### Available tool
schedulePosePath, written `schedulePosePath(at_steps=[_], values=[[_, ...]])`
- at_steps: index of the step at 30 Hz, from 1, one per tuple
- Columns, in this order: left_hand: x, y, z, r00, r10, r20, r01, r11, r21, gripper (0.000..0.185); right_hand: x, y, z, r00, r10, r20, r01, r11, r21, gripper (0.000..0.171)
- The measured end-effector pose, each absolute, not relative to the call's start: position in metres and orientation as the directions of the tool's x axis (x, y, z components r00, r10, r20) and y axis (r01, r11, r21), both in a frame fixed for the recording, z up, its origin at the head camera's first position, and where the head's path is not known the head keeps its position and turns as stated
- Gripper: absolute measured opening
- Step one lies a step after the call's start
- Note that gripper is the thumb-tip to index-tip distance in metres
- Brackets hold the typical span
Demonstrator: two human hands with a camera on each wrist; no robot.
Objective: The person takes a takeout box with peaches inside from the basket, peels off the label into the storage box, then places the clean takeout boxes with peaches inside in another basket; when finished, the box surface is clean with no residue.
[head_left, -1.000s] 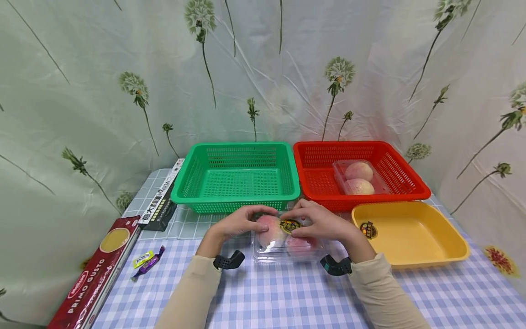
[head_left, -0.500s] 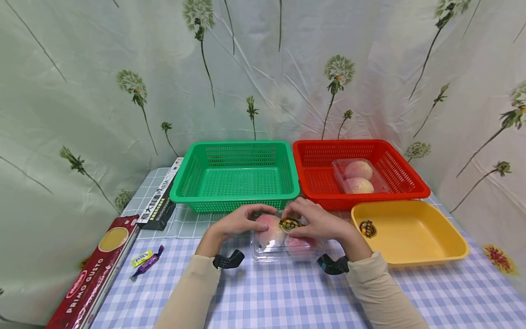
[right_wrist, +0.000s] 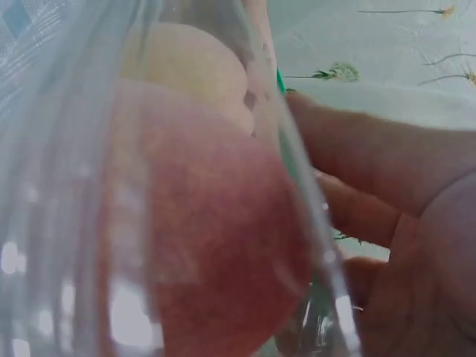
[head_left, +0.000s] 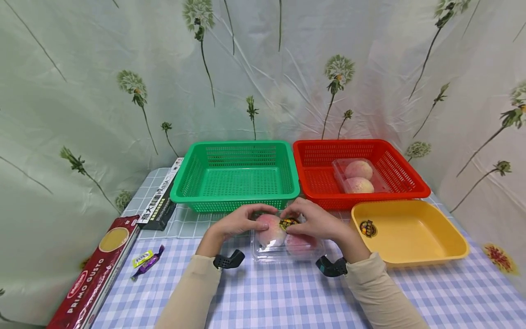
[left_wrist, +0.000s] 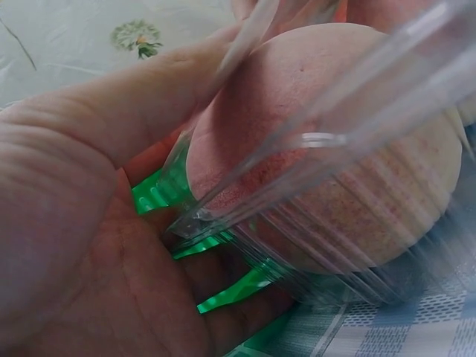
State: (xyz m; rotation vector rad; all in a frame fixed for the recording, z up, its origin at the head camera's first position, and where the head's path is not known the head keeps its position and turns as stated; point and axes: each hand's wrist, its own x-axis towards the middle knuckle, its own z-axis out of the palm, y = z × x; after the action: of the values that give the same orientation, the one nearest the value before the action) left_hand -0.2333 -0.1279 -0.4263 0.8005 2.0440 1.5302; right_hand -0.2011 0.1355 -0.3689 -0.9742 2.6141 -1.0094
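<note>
A clear plastic box of peaches sits on the table in front of the baskets. Inside, one peach is at the left, another peach at the right. My left hand grips the box's left side, thumb on top and fingers behind; the left wrist view shows its palm beside the clear wall. At the middle of the lid, the curled thumb and forefinger of my right hand pinch a black-and-gold oval sticker. The right wrist view shows its fingers beyond the box edge, but the sticker is out of sight there.
Behind stand a green basket and a red basket, which holds another boxed pair of peaches. At right, a yellow tray bears a similar sticker. Pasta packs and two candies lie left.
My right hand and wrist have shifted slightly left, with the thumb a little farther over the sticker. My left hand and the box have stayed in place.
</note>
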Motion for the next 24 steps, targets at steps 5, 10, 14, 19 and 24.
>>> schedulePosePath(at_steps=[5,10,14,19,24], values=[[-0.233,-0.128,-0.427,-0.718,0.696,-0.018,0.17,0.201,0.965,0.053,-0.2,0.134,-0.369,-0.792,-0.606,0.073,-0.486,0.555,-0.675,0.014],[-0.233,-0.127,-0.427,-0.717,0.697,-0.015,0.174,0.199,0.964,0.053,-0.199,0.134,-0.367,-0.789,-0.608,0.09,-0.491,0.534,-0.689,0.011],[-0.232,-0.127,-0.426,-0.721,0.692,-0.013,0.173,0.199,0.965,0.052,-0.199,0.135,-0.364,-0.788,-0.608,0.095,-0.474,0.5,-0.725,0.01],[-0.232,-0.127,-0.427,-0.73,0.684,-0.021,0.168,0.209,0.964,0.052,-0.199,0.138,-0.362,-0.777,-0.621,0.103,-0.452,0.438,-0.777,0.011],[-0.232,-0.127,-0.426,-0.732,0.681,-0.018,0.171,0.21,0.963,0.051,-0.198,0.14,-0.358,-0.763,-0.636,0.116,-0.442,0.382,-0.811,0.008]])
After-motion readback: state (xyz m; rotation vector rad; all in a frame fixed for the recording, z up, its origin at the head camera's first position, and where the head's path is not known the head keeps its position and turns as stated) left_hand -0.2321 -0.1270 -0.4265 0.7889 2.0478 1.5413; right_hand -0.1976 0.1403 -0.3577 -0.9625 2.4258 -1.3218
